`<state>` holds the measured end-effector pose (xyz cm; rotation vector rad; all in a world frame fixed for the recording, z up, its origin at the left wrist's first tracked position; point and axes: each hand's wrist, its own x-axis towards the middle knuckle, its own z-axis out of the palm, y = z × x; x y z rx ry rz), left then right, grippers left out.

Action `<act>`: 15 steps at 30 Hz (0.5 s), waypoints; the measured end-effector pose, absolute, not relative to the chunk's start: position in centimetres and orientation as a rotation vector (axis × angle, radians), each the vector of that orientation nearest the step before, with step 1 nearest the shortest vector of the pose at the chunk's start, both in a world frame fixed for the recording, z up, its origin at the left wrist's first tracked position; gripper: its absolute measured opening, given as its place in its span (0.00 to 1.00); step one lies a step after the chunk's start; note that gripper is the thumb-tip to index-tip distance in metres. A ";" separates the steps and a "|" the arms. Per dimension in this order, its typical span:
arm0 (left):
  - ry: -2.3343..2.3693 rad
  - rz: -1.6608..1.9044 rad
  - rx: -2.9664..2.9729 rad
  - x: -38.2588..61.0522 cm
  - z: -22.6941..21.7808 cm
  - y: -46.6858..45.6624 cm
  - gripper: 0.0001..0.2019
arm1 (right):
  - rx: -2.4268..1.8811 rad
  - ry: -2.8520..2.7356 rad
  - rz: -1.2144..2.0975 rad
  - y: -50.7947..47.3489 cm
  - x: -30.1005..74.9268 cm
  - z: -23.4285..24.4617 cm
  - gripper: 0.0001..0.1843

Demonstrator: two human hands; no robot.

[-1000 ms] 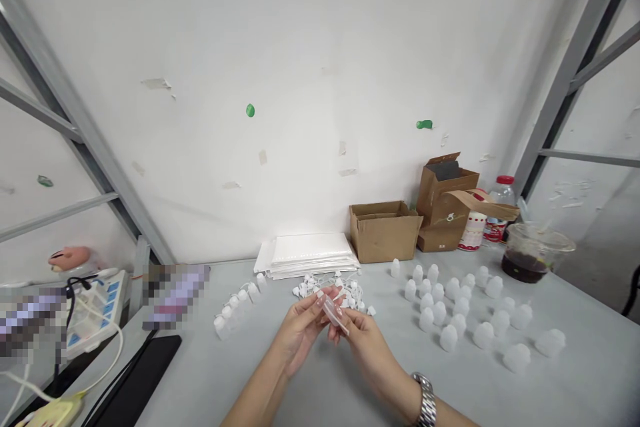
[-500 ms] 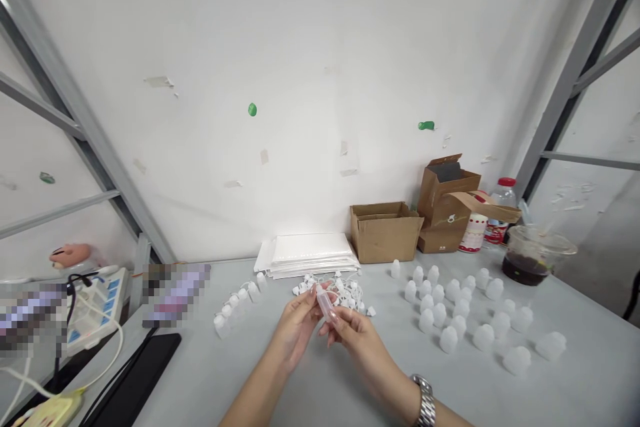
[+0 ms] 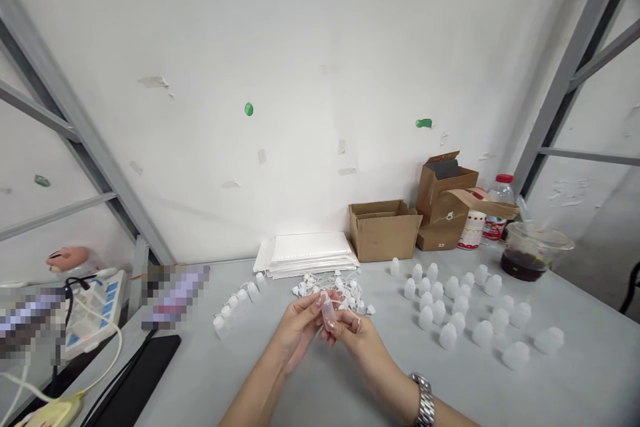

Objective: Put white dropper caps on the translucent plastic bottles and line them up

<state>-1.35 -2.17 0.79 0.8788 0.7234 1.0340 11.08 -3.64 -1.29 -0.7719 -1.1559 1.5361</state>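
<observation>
Both my hands meet over the grey table point(image 3: 310, 387), holding one small translucent plastic bottle point(image 3: 329, 313) between them. My left hand point(image 3: 300, 327) pinches its upper end with thumb and fingertips. My right hand point(image 3: 356, 337), with a metal watch on the wrist, has its fingers curled round the bottle's lower part. Just behind my hands lies a heap of small white caps point(image 3: 336, 289). Several capped white bottles point(image 3: 463, 310) stand in rows to the right. A short row of small bottles point(image 3: 235, 303) lies to the left.
A stack of white sheets point(image 3: 307, 255) and open cardboard boxes point(image 3: 384, 230) sit against the wall. A plastic cup of dark liquid point(image 3: 531, 253) and a red-capped bottle point(image 3: 500, 203) stand far right. A black flat object point(image 3: 135, 380), cables and a power strip point(image 3: 95, 303) lie at left.
The bottle has turned from slanting down-right to nearly upright, and my right hand's fingers have closed round it. Both hands stay in about the same place.
</observation>
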 end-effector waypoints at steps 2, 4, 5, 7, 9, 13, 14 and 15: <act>0.740 1.033 0.887 -1.4 0.9 -2.0 0.18 | -0.723 -1.155 1.591 -3.8 10.9 -1.3 0.18; 0.774 1.090 0.884 -1.7 0.9 -1.6 0.20 | -0.712 -1.125 1.624 -3.7 11.0 -1.4 0.18; 0.816 1.140 0.891 -1.9 0.9 -1.3 0.21 | -0.733 -1.098 1.617 -3.6 11.1 -1.4 0.18; 0.993 1.266 0.955 -2.7 0.7 -0.6 0.20 | -0.811 -1.027 1.551 -3.1 11.7 -1.3 0.19; 1.299 1.399 1.117 -3.6 0.4 0.0 0.18 | -0.893 -0.935 1.466 -2.4 12.6 -1.1 0.20; 1.562 1.358 1.583 -4.3 -0.3 0.2 0.12 | -0.944 -0.789 1.349 -1.3 14.2 -0.5 0.20; 1.525 1.260 1.679 -4.3 -0.5 0.1 0.10 | -0.949 -0.776 1.336 -1.1 14.4 -0.4 0.19; 1.484 1.168 1.756 -4.2 -0.7 0.0 0.09 | -0.953 -0.772 1.328 -1.0 14.5 -0.4 0.19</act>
